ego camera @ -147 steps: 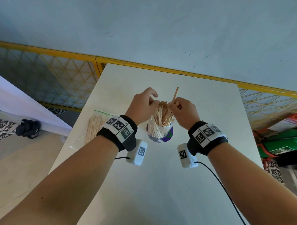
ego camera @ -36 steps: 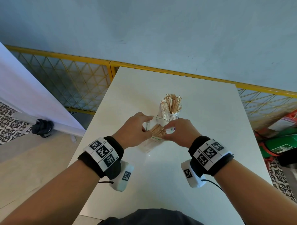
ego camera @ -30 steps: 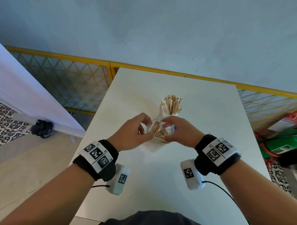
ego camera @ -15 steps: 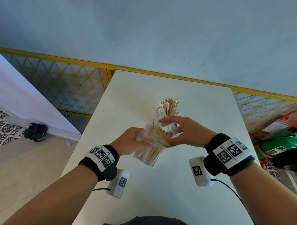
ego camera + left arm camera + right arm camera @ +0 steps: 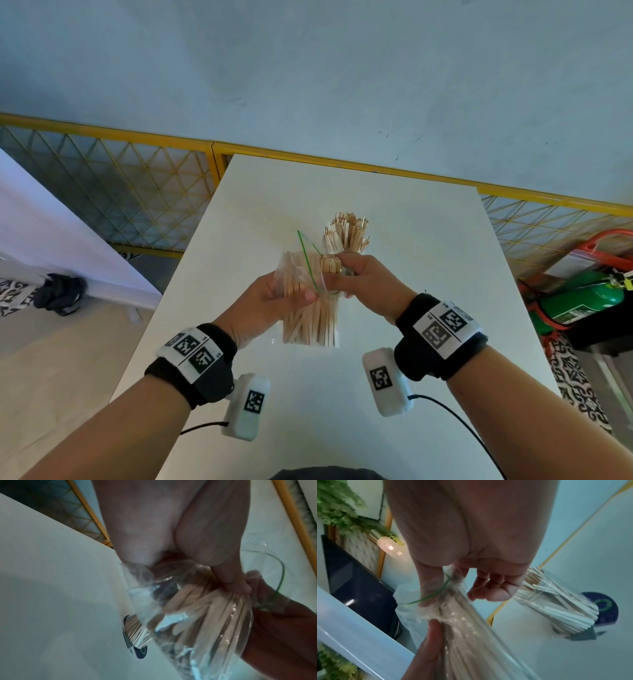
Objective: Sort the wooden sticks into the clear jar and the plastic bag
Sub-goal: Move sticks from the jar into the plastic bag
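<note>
One white rectangular table [image 5: 404,240] before our pale blue wall [image 5: 308,68]; our left hand [image 5: 270,305] and right hand [image 5: 363,284] grip the clear plastic bag [image 5: 308,308] of wooden sticks [image 5: 310,325], held upright, mouth up.

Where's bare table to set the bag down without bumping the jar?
Bare white table shows on the near side, between the wrists and the front edge, and along the left edge beside the left hand. It is crowded mid-table: the bag, pinched at its mouth by the right hand, hangs just in front of the jar.
</note>
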Tool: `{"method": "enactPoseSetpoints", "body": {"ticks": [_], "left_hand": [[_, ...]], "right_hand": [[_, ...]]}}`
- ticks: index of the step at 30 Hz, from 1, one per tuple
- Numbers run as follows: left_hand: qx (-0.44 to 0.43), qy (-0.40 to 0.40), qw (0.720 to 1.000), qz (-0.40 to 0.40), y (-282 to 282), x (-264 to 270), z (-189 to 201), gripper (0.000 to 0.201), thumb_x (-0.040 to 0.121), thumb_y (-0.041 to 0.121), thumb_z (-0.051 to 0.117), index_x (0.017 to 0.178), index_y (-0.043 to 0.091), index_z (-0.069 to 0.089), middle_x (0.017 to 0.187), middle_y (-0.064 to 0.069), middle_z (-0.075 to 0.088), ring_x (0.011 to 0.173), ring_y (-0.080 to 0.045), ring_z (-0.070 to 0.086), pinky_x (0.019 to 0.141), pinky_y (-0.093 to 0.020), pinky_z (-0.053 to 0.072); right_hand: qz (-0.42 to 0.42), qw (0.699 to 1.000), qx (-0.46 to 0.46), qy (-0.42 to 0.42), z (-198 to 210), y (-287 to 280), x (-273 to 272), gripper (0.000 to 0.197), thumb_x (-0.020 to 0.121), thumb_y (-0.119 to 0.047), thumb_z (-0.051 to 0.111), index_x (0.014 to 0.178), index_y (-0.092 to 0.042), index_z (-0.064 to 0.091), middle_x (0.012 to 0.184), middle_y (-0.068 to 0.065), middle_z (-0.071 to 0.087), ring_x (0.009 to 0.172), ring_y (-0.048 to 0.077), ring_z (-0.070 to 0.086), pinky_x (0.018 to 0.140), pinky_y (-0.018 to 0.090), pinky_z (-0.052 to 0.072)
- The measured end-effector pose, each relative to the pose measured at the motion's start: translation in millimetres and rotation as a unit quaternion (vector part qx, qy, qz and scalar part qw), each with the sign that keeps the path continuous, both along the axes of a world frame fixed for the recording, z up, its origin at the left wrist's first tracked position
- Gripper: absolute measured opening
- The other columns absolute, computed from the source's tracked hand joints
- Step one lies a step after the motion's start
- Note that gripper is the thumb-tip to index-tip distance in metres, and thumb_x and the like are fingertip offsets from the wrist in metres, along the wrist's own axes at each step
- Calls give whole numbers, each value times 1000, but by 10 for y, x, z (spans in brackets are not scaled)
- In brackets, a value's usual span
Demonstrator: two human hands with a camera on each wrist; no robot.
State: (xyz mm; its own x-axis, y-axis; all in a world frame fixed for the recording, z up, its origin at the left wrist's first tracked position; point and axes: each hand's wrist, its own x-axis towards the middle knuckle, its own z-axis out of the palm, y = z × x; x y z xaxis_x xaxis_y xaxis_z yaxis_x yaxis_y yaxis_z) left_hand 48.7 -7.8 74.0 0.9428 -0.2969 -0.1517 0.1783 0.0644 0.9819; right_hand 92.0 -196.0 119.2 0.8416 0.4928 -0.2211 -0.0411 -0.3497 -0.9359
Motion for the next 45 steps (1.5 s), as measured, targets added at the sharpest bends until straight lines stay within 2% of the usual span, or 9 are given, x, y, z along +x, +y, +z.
{"method": "enactPoseSetpoints", "body": {"ticks": [3, 6, 9, 12, 17, 22, 27, 33, 45], "left_hand": [[2, 18, 1000, -10, 62, 45, -14, 36, 73, 16, 80, 108, 16, 73, 107, -7, 77, 101, -20, 72, 86, -30, 57], [3, 35, 999, -13, 76, 50, -30, 38, 70, 15, 80, 107, 13, 74, 109, -10, 76, 103, -23, 72, 91, -33, 55], [-3, 43, 999, -9, 78, 47, -52, 31, 79, 10, 74, 109, 9, 73, 110, -11, 76, 103, -23, 72, 90, -29, 55], [0, 48, 999, -14, 83, 52, -55, 26, 84, 6, 69, 110, 8, 72, 110, -11, 76, 103, -22, 72, 90, -28, 56], [24, 32, 999, -12, 109, 75, -27, 27, 86, 9, 69, 113, 5, 71, 114, -13, 74, 108, -23, 70, 95, -29, 54], [38, 23, 999, -11, 124, 93, -57, 29, 86, 9, 69, 115, 4, 71, 114, -9, 75, 112, -22, 69, 100, -29, 51], [49, 17, 999, -16, 89, 139, -36, 24, 88, 9, 69, 111, 5, 72, 111, -9, 76, 107, -20, 71, 97, -29, 52], [60, 26, 997, -37, 67, 149, -49, 25, 86, 12, 70, 110, 6, 73, 110, -8, 76, 107, -20, 71, 96, -29, 52], [73, 22, 997, -34, 129, 185, -94, 37, 82, 23, 76, 117, 11, 70, 116, -5, 74, 114, -19, 67, 108, -38, 45]], "right_hand": [[-44, 997, 50, 35, 23, 57, -32, 3, 74, -32, 71, 75, -35, 70, 102, 2, 50, 85, 14, 52, 71, 26, 41], [-84, 992, 74, 54, 26, 68, -7, 37, 56, -46, 73, 85, -23, 75, 113, 12, 50, 97, 22, 57, 77, 34, 47], [-103, 992, 68, 21, 4, 48, 37, 34, 71, -33, 77, 94, -8, 73, 120, 14, 43, 115, 27, 51, 91, 38, 49], [-102, 993, 58, -20, 43, 49, 10, 7, 81, -20, 71, 84, -26, 72, 110, 5, 40, 102, 17, 47, 69, 20, 50], [-145, 984, 45, -96, 115, 34, 27, 44, 77, -16, 76, 49, -24, 42, 85, -4, 32, 73, 10, 36, 67, 13, 35], [-147, 984, 55, -89, 213, -10, 155, 55, 69, -47, 72, 89, 2, 60, 98, 34, 59, 87, 50, 57, 81, 56, 49], [-102, 991, 41, -79, 272, -3, 196, 20, 85, -26, 67, 90, -8, 58, 80, 5, 65, 74, 17, 62, 68, 34, 51], [-116, 992, 8, -56, 252, 72, 238, 25, 75, -32, 78, 90, -13, 72, 81, -1, 73, 76, 12, 70, 74, 29, 57], [-227, 962, 8, -150, 366, -93, 362, 20, 84, -27, 68, 73, -10, 73, 54, -10, 65, 43, -2, 56, 43, 8, 38]]}}
